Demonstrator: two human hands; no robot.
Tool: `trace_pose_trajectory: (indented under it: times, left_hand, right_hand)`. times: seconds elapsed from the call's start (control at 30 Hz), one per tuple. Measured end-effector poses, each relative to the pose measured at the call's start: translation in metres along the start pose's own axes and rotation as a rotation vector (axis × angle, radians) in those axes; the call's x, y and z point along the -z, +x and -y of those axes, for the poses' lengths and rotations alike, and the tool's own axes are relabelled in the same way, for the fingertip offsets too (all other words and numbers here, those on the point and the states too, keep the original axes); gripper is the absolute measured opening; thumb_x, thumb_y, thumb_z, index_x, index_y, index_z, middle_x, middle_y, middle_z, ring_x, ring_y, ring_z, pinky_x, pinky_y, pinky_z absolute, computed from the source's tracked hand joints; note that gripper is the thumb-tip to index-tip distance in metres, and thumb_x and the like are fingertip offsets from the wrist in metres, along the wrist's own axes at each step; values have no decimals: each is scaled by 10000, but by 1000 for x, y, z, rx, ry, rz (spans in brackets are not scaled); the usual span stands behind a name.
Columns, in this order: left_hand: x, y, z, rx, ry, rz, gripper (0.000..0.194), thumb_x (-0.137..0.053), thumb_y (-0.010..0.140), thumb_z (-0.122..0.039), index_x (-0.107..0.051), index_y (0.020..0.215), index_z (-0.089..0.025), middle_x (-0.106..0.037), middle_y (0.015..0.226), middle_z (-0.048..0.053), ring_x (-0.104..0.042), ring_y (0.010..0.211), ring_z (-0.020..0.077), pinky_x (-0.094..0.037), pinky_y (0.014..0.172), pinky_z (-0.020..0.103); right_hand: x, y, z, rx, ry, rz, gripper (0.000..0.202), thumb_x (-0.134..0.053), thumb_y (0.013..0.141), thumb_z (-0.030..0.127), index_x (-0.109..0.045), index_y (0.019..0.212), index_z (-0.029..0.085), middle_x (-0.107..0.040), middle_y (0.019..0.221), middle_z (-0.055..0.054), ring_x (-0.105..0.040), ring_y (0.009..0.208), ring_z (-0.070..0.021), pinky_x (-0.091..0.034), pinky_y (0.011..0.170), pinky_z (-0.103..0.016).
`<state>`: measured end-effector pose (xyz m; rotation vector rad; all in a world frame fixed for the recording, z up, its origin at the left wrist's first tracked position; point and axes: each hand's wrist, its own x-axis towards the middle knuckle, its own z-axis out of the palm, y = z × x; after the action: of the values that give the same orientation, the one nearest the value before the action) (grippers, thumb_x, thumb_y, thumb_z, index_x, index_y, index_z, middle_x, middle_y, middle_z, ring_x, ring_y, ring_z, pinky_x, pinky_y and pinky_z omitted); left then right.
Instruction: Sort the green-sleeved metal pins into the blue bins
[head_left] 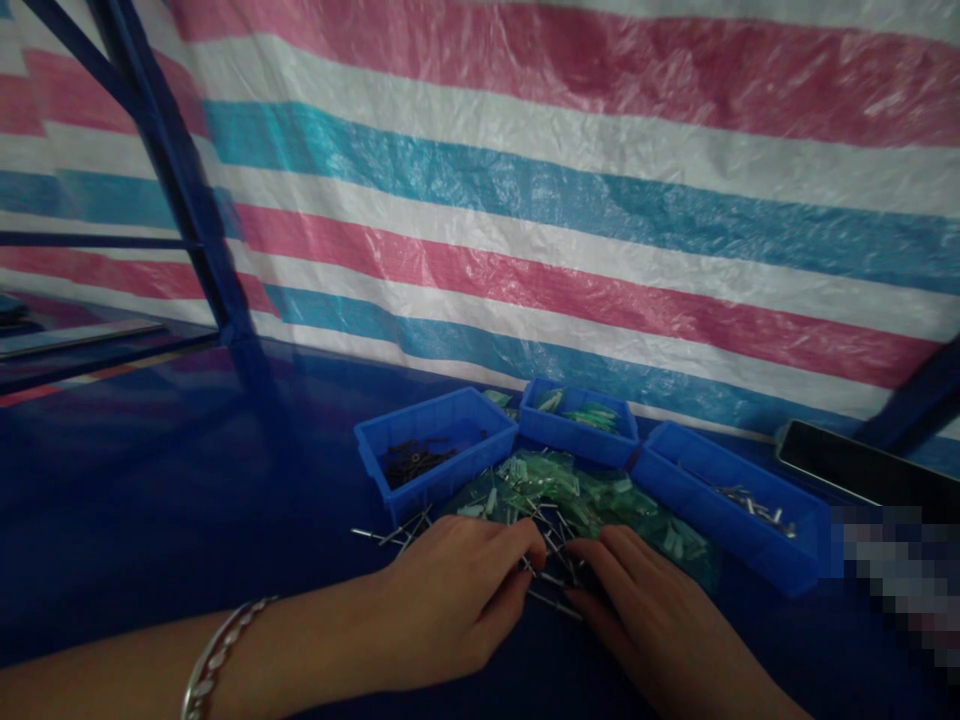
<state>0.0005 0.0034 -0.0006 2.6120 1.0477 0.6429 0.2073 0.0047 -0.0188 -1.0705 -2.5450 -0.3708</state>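
A loose pile of thin silvery pins, which look like blind rivets (555, 535), lies on the blue table between my hands. Into its left side reaches my left hand (469, 590), palm down, thumb and forefinger pinched about a rivet; its other fingers are mostly hidden. My right hand (641, 595) touches the pile from the right, with a gap between thumb and forefinger. More rivets (390, 535) stick out past my left knuckles. Right behind the pile, green plastic bags (555, 478) with small pale pieces in them lie spread out.
Three blue bins stand behind: the left bin (450, 480) holds dark screw-like parts, the middle bin (574, 435) green packets, the right bin (720, 520) silvery pins. A phone-like dark slab (862, 465) lies at right. A striped plastic sheet (525, 220) hangs behind; a blue frame (169, 170) stands left.
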Motion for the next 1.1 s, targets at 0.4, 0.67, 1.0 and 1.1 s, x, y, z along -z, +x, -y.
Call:
trace_pose_trajectory:
  times: [0.4, 0.67, 1.0, 1.1]
  left_hand:
    - [-2, 0, 3, 11, 7, 23, 143, -414, 839, -102, -478, 904, -211, -559, 721, -9, -544, 623, 161, -366, 560, 247]
    - [1, 0, 2, 8, 3, 28, 145, -420, 835, -96, -479, 899, -212, -556, 711, -17, -539, 611, 151, -358, 551, 237]
    - [0, -1, 1, 14, 22, 29, 139, -408, 839, -105, -479, 889, -214, -567, 715, -9, -552, 626, 162, -366, 559, 246]
    - [0, -1, 1, 19, 10, 31, 148, -408, 844, -105, -477, 914, -216, -574, 739, -8, -558, 648, 164, -374, 575, 248]
  right_hand:
    - [7, 0, 0, -24, 105, 2, 200, -583, 718, 13, -564, 777, 204, -629, 743, -28, -644, 686, -185, -561, 544, -271]
    - [9, 0, -1, -35, 167, 7, 211, -537, 726, -7, -559, 732, 203, -607, 715, -25, -625, 655, -167, -538, 525, -241]
    - [11, 0, -2, -131, 314, 32, 246, -527, 665, -46, -573, 684, 195, -588, 687, -10, -614, 596, -140, -507, 493, -216]
    - [11, 0, -3, -128, 294, 4, 237, -519, 666, -28, -570, 681, 203, -584, 670, -3, -612, 581, -138, -497, 481, -211]
